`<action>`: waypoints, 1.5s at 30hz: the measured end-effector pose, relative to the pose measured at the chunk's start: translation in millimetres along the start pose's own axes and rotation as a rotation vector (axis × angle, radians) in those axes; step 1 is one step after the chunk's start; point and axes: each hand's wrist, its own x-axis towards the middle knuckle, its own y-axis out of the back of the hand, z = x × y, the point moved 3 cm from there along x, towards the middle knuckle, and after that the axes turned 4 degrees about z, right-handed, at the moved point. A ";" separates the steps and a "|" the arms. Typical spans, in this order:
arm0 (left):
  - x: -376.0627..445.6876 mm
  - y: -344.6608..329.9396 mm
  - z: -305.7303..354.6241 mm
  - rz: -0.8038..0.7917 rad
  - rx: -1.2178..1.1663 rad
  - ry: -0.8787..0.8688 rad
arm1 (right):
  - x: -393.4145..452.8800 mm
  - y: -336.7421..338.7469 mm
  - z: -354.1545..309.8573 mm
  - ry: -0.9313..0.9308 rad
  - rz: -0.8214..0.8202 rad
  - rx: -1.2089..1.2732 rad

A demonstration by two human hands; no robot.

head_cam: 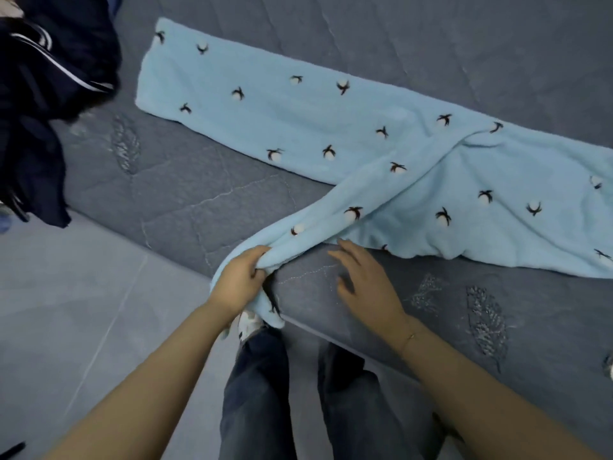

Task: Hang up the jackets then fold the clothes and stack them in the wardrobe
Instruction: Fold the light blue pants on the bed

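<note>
Light blue fleece trousers (298, 124) with small dark-and-white motifs lie spread across the grey quilted bed (431, 38). One leg stretches flat toward the far left. The other leg runs diagonally to the bed's near edge, where my left hand (238, 280) grips its bunched cuff, which hangs over the edge. My right hand (365, 283) hovers just to the right with fingers spread and relaxed, its fingertips close to the trousers' lower hem, holding nothing.
A heap of dark navy clothes (49, 94) with white piping sits at the bed's left end. Pale grey floor tiles (66, 310) lie to the left of the bed. My jeans-clad legs (258, 393) and a shoe stand against the bed's near edge.
</note>
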 end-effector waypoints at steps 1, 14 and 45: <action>3.7 11.8 -2.7 -0.031 -0.006 0.011 | 9.2 3.5 -3.5 0.019 0.012 -0.029; 156.2 155.8 1.2 -0.240 -0.027 -0.127 | 202.8 11.9 -84.0 0.134 0.153 -0.339; 405.9 312.8 6.3 -0.044 0.517 -0.103 | 396.6 96.3 -29.8 -0.386 0.186 -0.032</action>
